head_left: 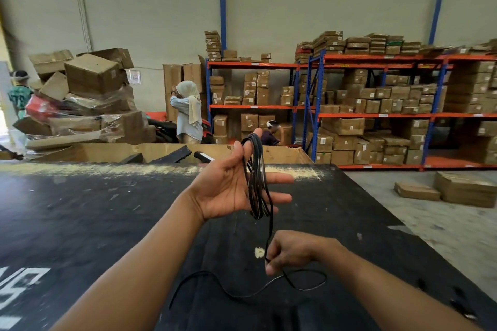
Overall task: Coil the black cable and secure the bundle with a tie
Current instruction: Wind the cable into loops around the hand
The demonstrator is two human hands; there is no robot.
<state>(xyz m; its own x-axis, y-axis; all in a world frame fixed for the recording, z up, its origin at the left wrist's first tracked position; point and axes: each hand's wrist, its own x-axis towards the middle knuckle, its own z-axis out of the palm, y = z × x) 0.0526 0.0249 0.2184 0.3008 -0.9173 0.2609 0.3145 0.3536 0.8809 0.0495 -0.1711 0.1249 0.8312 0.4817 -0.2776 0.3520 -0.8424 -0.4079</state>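
Note:
My left hand (228, 185) is raised palm up over the black table, fingers spread. Several loops of the black cable (256, 182) hang around its index finger and down across the palm side. One strand runs down from the loops to my right hand (290, 250), which pinches it between thumb and fingers just above the table. Beyond the right hand the loose cable tail (228, 289) lies in a curve on the table toward my left forearm. No tie is visible.
The black table (94, 223) is scuffed, with a pale chip (259, 252) beside my right hand. Behind it stands an open cardboard bin (285, 154). Shelving with boxes (376, 104) fills the right; piled cartons (88, 96) and people stand at the left and middle.

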